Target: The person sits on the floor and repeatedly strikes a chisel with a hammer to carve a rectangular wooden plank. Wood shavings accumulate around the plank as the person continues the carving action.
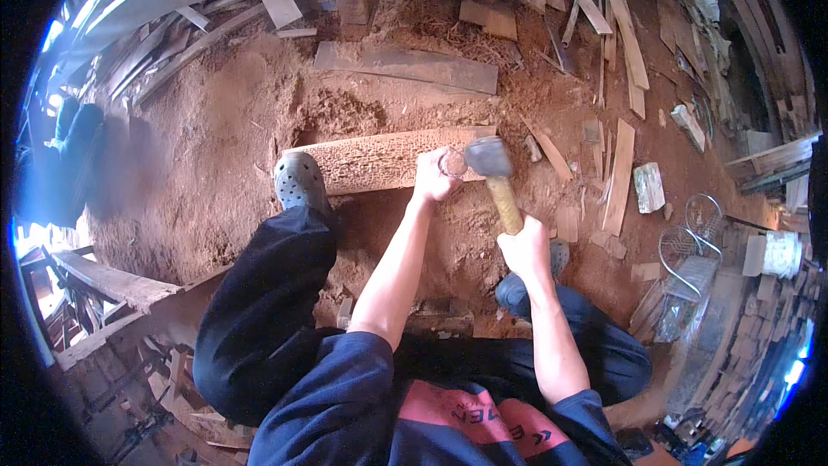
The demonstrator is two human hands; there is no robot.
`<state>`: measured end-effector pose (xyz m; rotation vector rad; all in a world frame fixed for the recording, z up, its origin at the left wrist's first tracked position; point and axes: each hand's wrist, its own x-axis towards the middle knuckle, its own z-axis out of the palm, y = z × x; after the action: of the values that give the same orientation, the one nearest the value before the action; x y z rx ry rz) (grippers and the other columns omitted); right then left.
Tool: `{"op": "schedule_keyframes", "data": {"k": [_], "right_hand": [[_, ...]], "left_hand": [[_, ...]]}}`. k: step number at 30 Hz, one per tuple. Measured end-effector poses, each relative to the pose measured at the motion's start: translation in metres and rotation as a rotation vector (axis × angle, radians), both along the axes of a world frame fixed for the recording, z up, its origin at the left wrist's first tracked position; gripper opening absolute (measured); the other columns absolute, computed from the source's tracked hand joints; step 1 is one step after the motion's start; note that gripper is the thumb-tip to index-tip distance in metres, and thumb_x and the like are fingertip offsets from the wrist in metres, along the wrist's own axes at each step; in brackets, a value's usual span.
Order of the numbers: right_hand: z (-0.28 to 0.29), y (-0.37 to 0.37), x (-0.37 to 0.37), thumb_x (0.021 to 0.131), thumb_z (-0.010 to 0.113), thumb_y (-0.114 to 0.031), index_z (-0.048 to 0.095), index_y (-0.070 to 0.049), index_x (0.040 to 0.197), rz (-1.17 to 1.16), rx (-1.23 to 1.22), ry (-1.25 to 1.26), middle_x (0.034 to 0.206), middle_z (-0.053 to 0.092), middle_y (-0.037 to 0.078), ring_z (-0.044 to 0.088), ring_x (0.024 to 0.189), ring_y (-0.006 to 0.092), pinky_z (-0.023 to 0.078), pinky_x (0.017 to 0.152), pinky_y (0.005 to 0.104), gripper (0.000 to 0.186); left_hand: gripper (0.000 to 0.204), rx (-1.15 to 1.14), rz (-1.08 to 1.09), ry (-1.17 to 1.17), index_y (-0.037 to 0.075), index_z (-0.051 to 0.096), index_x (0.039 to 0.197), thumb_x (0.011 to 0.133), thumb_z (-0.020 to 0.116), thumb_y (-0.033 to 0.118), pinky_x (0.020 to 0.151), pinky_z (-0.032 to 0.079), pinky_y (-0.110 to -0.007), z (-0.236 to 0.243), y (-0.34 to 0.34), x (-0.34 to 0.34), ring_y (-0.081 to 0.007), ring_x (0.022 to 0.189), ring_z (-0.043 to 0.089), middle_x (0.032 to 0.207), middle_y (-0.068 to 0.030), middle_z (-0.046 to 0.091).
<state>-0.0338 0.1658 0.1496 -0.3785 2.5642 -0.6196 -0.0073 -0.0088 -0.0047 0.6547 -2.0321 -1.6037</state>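
Note:
My left hand (429,178) is closed round an upright tool with a round wooden end (451,163), perhaps a chisel; its lower part is hidden. It stands on a long plank (362,159) with a densely pitted, carved-looking surface. My left foot, in a grey perforated clog (298,178), rests on the plank's left end. My right hand (523,244) grips the yellow handle of a hammer (502,198), whose grey, slightly blurred head is just right of the wooden end; whether they touch I cannot tell.
Loose boards (617,177) lie on reddish sawdust-covered ground (198,198). Another plank (405,67) lies above the pitted one. Pale blocks (649,187), a metal wire object (690,255) and stacked timber (759,345) are at the right, a wooden beam (116,280) at the lower left.

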Motion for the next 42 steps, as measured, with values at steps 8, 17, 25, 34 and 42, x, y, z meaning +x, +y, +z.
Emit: {"op": "schedule_keyframes", "data": {"k": [8,17,25,34,42], "right_hand": [[-0.088,0.019,-0.015,0.066,0.060,-0.002,0.054,0.001,0.070,-0.373,-0.247,-0.456,0.053,0.052,0.005,0.045,0.035,0.0114,0.036,0.031,0.0264,0.008],[-0.159,0.022,-0.011,0.077,0.059,-0.023,0.051,-0.002,0.085,-0.453,-0.288,-0.714,0.057,0.049,0.004,0.047,0.040,0.0141,0.040,0.038,0.0313,0.024],[-0.173,0.010,0.001,0.079,0.057,-0.022,0.050,-0.003,0.087,-0.513,-0.331,-0.661,0.051,0.045,0.004,0.044,0.037,0.0150,0.038,0.034,0.0329,0.022],[-0.137,-0.006,-0.004,0.072,0.061,-0.017,0.051,0.000,0.080,-0.507,-0.210,-0.716,0.050,0.044,0.005,0.044,0.036,0.0167,0.039,0.032,0.0328,0.022],[-0.137,-0.001,0.000,0.071,0.060,-0.020,0.048,-0.002,0.065,-0.511,-0.284,-0.700,0.048,0.047,0.006,0.048,0.036,0.0164,0.041,0.033,0.0340,0.022]], "left_hand": [[0.021,0.056,-0.020,0.059,0.002,0.055,0.070,0.056,0.063,0.014,0.057,0.044,-0.030,0.008,-0.002,0.004,-0.0198,0.056,0.052,0.063,-0.0121,0.055],[0.020,0.393,-0.006,0.238,0.003,0.052,0.061,0.041,0.058,0.003,0.046,0.038,-0.028,-0.033,-0.064,0.002,-0.0167,0.048,0.047,0.051,-0.0062,0.051],[0.019,0.287,0.054,0.210,0.003,0.050,0.064,0.047,0.054,-0.005,0.047,0.038,-0.029,-0.024,-0.055,0.007,-0.0177,0.049,0.047,0.056,-0.0059,0.052],[0.008,0.014,-0.008,-0.026,0.002,0.057,0.071,0.063,0.055,0.004,0.055,0.043,-0.028,0.043,0.019,-0.001,-0.0135,0.055,0.051,0.060,-0.0045,0.055],[0.021,0.376,0.586,0.477,0.004,0.051,0.069,0.053,0.051,-0.008,0.049,0.041,-0.028,0.147,-0.094,0.036,-0.0186,0.052,0.052,0.059,-0.0073,0.053]]}}
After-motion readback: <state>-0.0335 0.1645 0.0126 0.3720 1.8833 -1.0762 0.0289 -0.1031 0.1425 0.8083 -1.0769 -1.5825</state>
